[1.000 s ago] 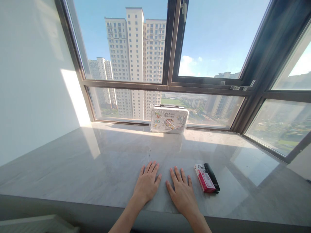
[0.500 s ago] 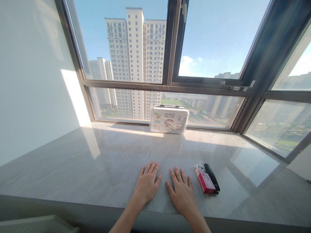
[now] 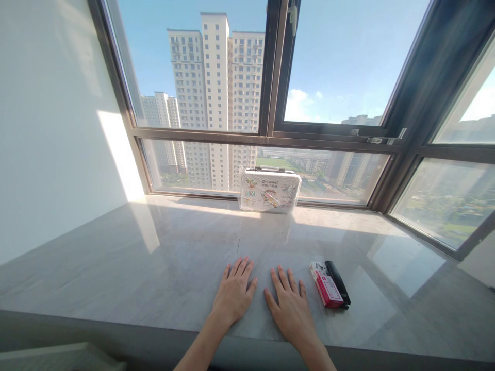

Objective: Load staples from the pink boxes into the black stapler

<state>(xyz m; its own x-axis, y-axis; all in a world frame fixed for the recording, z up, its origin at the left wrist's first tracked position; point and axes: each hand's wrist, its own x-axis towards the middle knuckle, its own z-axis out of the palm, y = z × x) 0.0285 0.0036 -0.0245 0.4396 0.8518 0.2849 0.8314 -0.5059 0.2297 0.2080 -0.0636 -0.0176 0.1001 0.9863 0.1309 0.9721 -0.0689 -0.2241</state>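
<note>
Palm down on the grey marble windowsill (image 3: 154, 288), my left hand (image 3: 232, 293) lies flat with its fingers spread. My right hand (image 3: 290, 304) rests flat beside it, a small gap between the two, fingers apart. Neither hand holds anything. Just right of my right hand lies a small red and white box (image 3: 327, 286), and against its right side is a black stapler-like tool (image 3: 337, 283); its exact kind is hard to make out. Farther back, a white case (image 3: 269, 191) with cartoon prints, a handle on top and clear plastic wrap stands upright near the window.
Dark window frames (image 3: 266, 138) border the sill at the back and right. A white wall (image 3: 58, 129) rises on the left. The sill's front edge (image 3: 154, 325) runs below my hands, and a pale panel (image 3: 58, 358) shows at lower left.
</note>
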